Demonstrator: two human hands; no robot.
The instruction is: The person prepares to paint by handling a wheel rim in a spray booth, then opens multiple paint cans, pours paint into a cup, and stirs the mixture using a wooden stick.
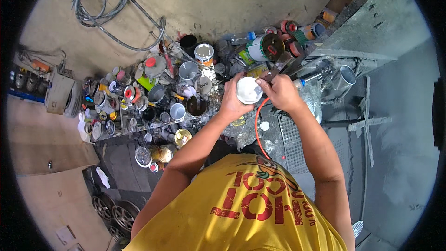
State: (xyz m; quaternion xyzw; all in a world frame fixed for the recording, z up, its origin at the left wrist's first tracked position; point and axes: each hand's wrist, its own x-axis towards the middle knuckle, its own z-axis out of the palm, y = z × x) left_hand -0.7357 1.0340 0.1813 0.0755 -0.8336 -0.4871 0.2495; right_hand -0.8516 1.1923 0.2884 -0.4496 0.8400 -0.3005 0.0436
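Note:
A white round cup or lid (249, 90), seen from above, is held in front of my chest. My left hand (233, 97) is closed round its left side. On the other side my right hand (282, 92) is closed, its thumb at the cup's right rim. Something dark shows by the right fingers, its kind unclear. An orange hose (257, 125) runs down from just under the hands; where its upper end joins is hidden. Behind the hands lies a bench crowded with paint cans, among them an open can with a grey-white top (204, 53) and a grey cup (188, 70).
A large tin (265, 48) lies tipped at the back, beside a clear bottle (243, 38). A metal cup (344, 78) sits at the right. Coiled hose (102, 0) hangs on the wall. Wheel rims (124, 214) stand on the floor at lower left, below a perforated-looking mat (291, 139).

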